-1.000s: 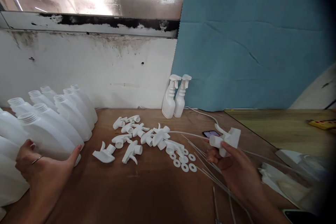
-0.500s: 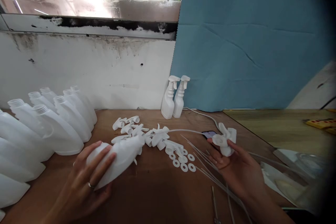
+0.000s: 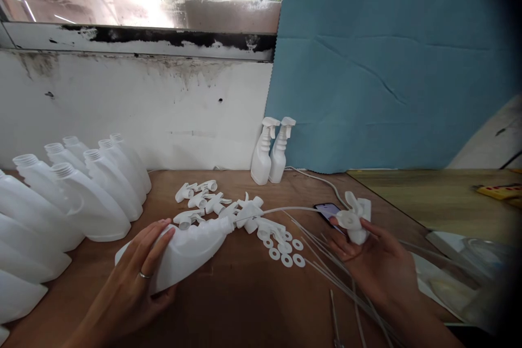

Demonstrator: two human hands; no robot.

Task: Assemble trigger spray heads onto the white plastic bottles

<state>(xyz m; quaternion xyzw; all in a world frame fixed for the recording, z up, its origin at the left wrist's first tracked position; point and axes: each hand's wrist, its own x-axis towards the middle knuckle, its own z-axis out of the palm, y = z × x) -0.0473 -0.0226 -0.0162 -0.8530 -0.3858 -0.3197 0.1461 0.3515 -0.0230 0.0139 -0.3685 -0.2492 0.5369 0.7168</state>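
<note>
Left hand (image 3: 141, 277) closes around a bottle (image 3: 187, 250) lying tilted on the bench (image 3: 244, 304), neck toward the right hand (image 3: 375, 266), which grips a sprayer (image 3: 355, 220), its tube reaching toward the neck.

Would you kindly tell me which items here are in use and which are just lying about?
In use:
left hand holding an uncapped white bottle
right hand holding a trigger sprayer head

Lying about:
phone
two finished spray bottles
yellow tool
</note>
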